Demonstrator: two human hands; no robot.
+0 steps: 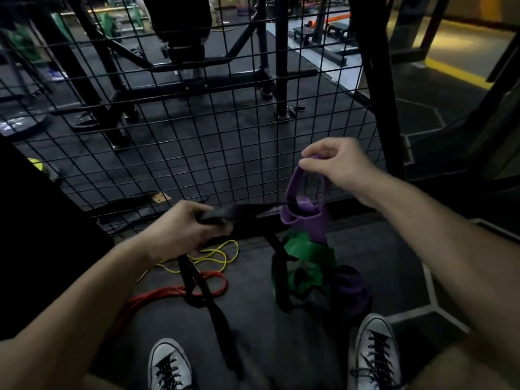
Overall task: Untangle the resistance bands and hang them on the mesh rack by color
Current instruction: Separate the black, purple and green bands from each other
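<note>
Matt rubbery purple band; black wire mesh rack.

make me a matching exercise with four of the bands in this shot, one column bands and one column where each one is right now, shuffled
Bands:
1. wide purple rubber band
2. wide black rubber band
3. thin yellow rubber band
4. thin red rubber band

Where:
A. lying on the floor nearest the mesh rack, below the left hand
B. pinched at its top by the right hand
C. lying on the floor nearer the left shoe
D. gripped in the left hand

Pairs: 1-B, 2-D, 3-A, 4-C
</note>
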